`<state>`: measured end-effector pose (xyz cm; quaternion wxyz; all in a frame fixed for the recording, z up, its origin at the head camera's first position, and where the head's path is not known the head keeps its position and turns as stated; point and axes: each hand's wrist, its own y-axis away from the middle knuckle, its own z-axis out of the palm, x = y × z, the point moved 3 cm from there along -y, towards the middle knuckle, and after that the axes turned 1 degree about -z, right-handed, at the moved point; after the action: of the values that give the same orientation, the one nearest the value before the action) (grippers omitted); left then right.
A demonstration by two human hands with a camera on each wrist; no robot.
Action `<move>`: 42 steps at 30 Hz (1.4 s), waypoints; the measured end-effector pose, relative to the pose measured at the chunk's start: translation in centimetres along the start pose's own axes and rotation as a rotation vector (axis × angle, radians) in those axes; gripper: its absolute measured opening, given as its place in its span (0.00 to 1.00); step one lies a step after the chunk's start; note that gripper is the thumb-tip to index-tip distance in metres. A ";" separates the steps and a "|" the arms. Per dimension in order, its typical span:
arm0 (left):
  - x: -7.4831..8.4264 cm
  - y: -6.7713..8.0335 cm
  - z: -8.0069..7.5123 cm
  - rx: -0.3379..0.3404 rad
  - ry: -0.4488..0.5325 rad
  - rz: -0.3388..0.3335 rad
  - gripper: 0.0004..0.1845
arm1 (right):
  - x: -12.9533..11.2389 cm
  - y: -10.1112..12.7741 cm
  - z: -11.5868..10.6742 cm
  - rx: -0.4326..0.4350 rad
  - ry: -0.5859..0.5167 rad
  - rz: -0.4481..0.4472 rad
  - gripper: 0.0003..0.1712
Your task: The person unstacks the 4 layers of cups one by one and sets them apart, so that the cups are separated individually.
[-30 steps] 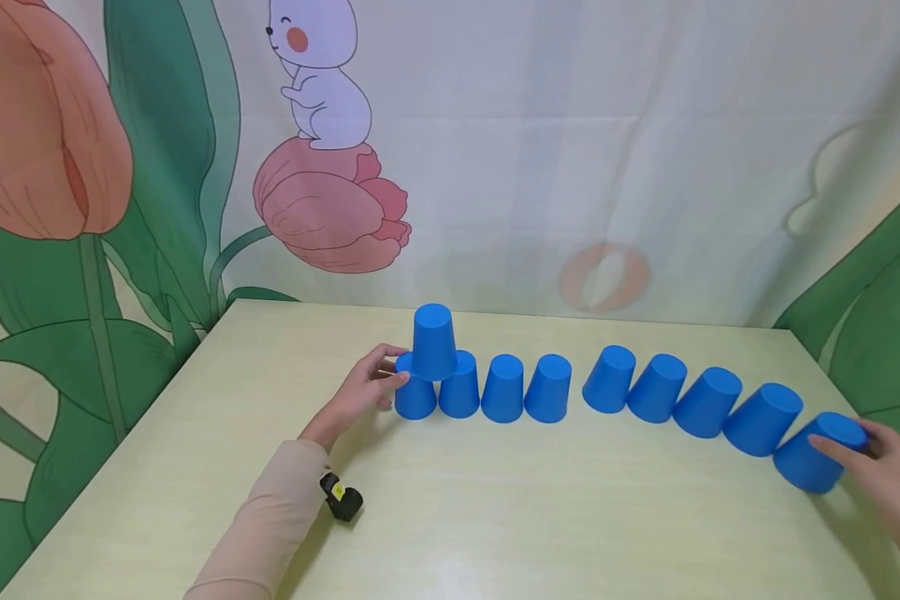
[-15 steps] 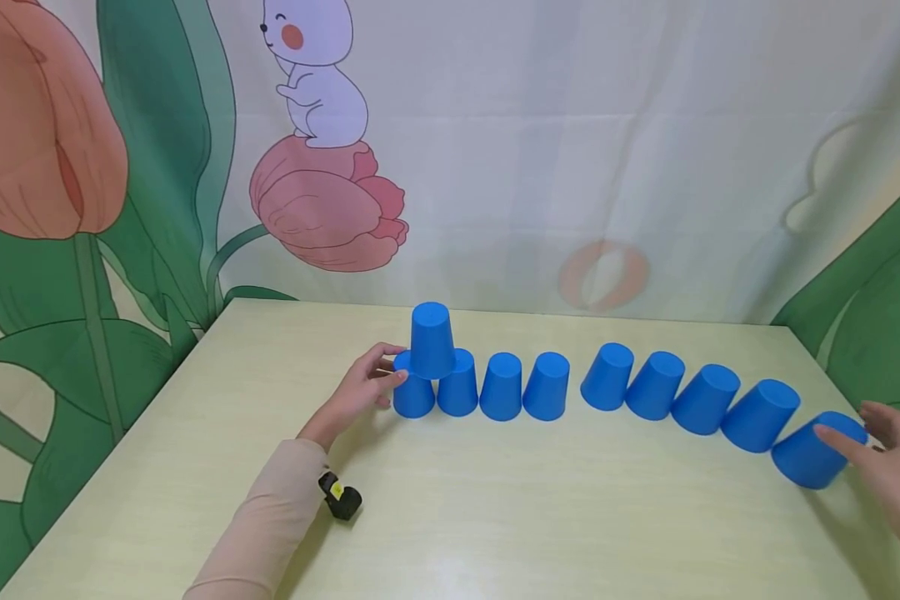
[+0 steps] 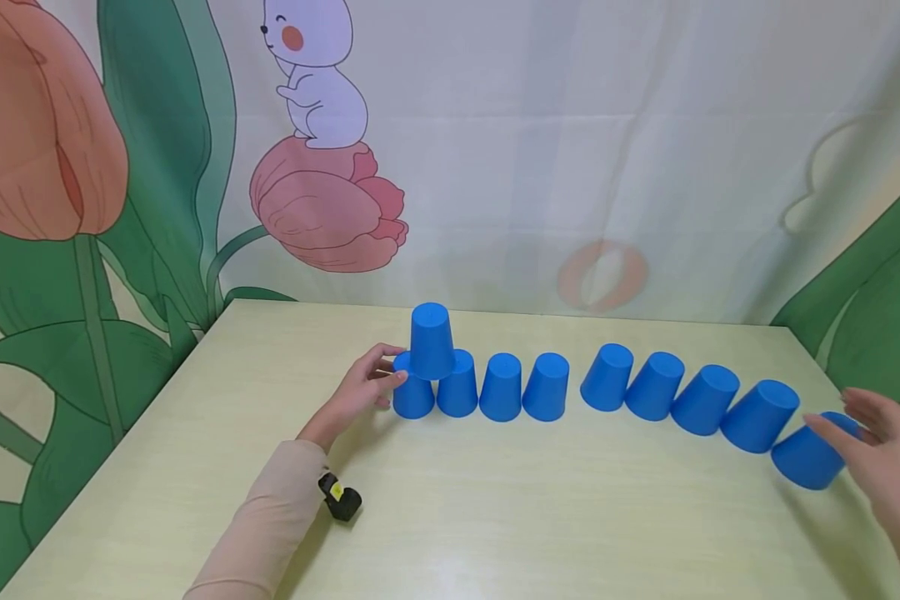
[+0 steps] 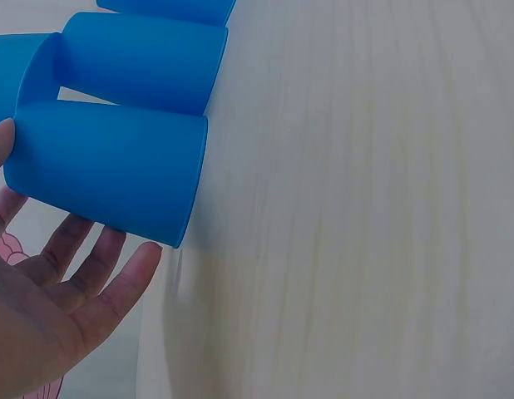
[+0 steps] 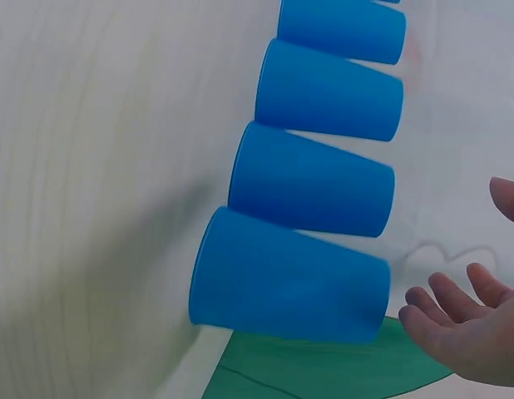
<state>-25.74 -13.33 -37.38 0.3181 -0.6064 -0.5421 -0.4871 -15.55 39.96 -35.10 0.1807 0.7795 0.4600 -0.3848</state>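
Blue cups stand upside down on the table. At the left of the row, one upper cup point(image 3: 432, 342) rests across two lower ones. My left hand point(image 3: 360, 387) is beside the leftmost lower cup point(image 4: 107, 170), with thumb and loosely spread fingers at its side; whether they all touch is unclear. My right hand point(image 3: 881, 446) hovers near the rightmost cup point(image 5: 290, 278), partly covering it in the head view. The right wrist view has its fingers point(image 5: 457, 312) apart from that cup, holding nothing.
Two single cups, including one blue cup point(image 3: 502, 387), continue the row, then a gap, then a slanting line with another cup point(image 3: 607, 377). A small black object point(image 3: 341, 498) is by the left sleeve. A printed curtain point(image 3: 495, 167) hangs behind the table point(image 3: 532, 517).
My right hand has let go of the rightmost cup and risen slightly up and left from it. My left hand and the cups stay about where they were.
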 end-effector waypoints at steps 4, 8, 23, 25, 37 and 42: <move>0.1 0.0 0.0 0.001 0.000 0.002 0.23 | -1.0 0.8 0.4 -0.026 0.001 -0.028 0.41; 0.1 0.1 0.0 -0.002 -0.003 0.005 0.24 | -1.1 0.9 1.3 -0.049 0.013 -0.067 0.40; -0.1 0.0 0.0 0.001 -0.005 0.001 0.23 | -3.6 1.8 5.3 -0.206 -0.009 -0.253 0.40; -0.1 0.0 0.0 0.002 -0.005 0.000 0.23 | -2.7 1.0 6.5 -0.220 -0.036 -0.261 0.40; -0.1 0.0 -0.1 0.001 0.000 0.008 0.22 | 2.1 -3.9 14.5 -0.226 -0.008 -0.387 0.40; 0.1 0.1 -0.1 0.002 0.000 0.006 0.22 | 0.8 -3.5 16.3 -0.231 -0.047 -0.426 0.39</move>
<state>-25.65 -13.43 -37.27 0.3203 -0.6077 -0.5405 -0.4858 -25.39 31.84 -45.92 0.1938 0.6299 0.6507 -0.3771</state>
